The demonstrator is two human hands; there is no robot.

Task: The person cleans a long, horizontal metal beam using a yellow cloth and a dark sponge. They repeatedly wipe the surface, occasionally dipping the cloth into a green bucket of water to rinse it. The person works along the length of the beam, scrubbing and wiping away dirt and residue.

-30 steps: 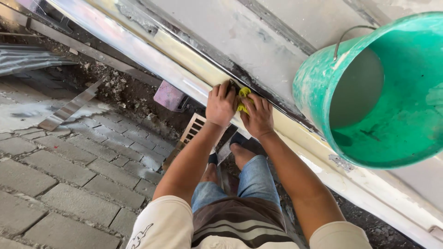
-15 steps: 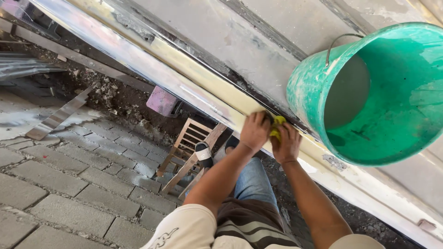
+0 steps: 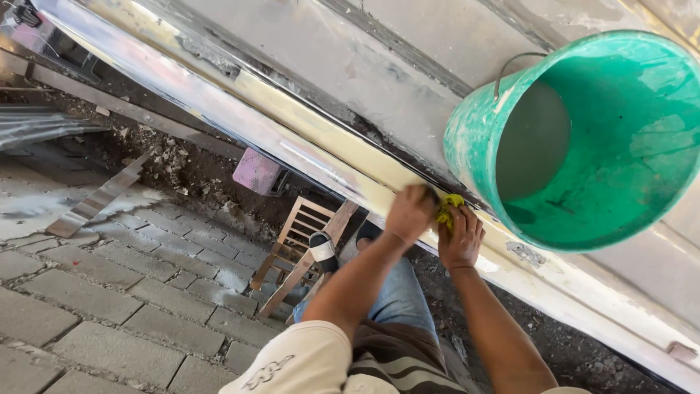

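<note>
Both hands, left hand (image 3: 410,213) and right hand (image 3: 459,237), grip a small yellow cloth (image 3: 448,210), pressed onto the long pale painted metal ledge (image 3: 306,124). Step looks like wiping the ledge beside the green plastic bucket (image 3: 583,138); next stroke likely needs steady pressure along the edge.

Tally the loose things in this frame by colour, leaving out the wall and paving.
Green: 1, the green plastic bucket
Yellow: 1, the yellow cloth gripped between left hand and right hand
Pink: 1, the pink block
Brown: 1, the wooden stool
Total: 4
</note>
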